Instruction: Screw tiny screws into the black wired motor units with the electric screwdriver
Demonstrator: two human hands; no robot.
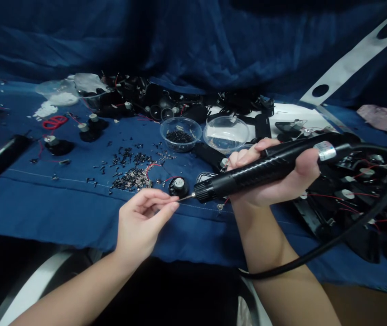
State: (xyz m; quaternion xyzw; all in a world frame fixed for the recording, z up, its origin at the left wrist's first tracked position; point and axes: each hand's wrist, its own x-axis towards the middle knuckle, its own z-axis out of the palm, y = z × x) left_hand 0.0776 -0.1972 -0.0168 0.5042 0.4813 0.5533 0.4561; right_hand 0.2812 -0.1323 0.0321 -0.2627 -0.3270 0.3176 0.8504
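My right hand point(271, 181) is wrapped round a black electric screwdriver point(248, 176), its bit pointing left and its thick cable looping down on the right. My left hand point(149, 210) is closed in a pinch at the tip of the bit; whatever sits between thumb and fingers is hidden or too small to make out. Just behind the bit, a small black round part with a white motor point(179, 183) rests on the blue cloth. Beyond the left hand lies a loose pile of small screws point(132, 178), some black and some silver.
A clear bowl of black screws point(180, 136) stands behind, beside another clear bowl point(225, 133) with a few silver pieces. Black parts with red wires point(353, 194) crowd the right. Farther left are motor parts point(55, 145), a red coil point(55, 122) and a black cylinder point(5, 154).
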